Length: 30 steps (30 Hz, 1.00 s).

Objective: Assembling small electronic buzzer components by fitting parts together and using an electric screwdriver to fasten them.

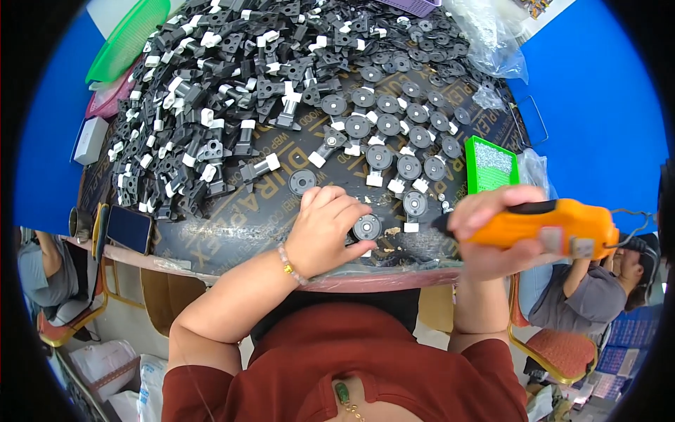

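My left hand (pixel 325 228) presses a round dark disc part (pixel 367 226) with a white clip against the dark table (pixel 232 225) near its front edge. My right hand (pixel 492 232) grips an orange electric screwdriver (pixel 548 226), held level, with its black tip pointing left toward that disc. The tip stops just right of the part. Beyond my hands, rows of finished disc parts (pixel 394 141) with white tabs lie on the table.
A big heap of black brackets with white clips (pixel 211 91) fills the table's left and back. A green tray of screws (pixel 491 165) sits at right, a green basket (pixel 126 39) at back left, a phone (pixel 129 228) at the left edge. People sit at both sides.
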Each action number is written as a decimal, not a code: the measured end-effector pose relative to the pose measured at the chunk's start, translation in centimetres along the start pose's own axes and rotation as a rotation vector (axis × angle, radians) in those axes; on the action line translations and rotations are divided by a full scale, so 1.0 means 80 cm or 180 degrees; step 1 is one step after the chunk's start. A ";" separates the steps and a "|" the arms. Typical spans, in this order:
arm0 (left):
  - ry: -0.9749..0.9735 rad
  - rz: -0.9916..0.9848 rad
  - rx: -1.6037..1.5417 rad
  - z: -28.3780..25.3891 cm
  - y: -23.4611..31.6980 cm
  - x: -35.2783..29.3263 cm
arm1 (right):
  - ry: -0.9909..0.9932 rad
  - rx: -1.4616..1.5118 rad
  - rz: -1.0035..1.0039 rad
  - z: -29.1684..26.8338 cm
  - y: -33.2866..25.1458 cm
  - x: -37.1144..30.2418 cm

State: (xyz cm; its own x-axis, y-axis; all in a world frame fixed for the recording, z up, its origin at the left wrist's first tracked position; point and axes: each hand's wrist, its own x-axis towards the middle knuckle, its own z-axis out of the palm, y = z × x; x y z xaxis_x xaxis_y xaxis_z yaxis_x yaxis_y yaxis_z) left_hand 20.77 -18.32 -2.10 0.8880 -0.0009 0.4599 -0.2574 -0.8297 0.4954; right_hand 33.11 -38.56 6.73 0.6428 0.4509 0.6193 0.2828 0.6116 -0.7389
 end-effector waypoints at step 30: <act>-0.0167 -0.0057 0.0181 -0.001 0.009 -0.006 | -0.0305 0.0053 0.0631 0.047 0.041 -0.005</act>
State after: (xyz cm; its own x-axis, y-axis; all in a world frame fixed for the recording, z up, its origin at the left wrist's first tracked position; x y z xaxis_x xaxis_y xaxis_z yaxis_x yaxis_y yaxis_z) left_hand 20.17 -18.86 -1.90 0.9114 -0.0139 0.4112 -0.2206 -0.8602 0.4598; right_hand 31.12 -34.33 5.08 0.6139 0.6225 0.4853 0.1454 0.5151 -0.8447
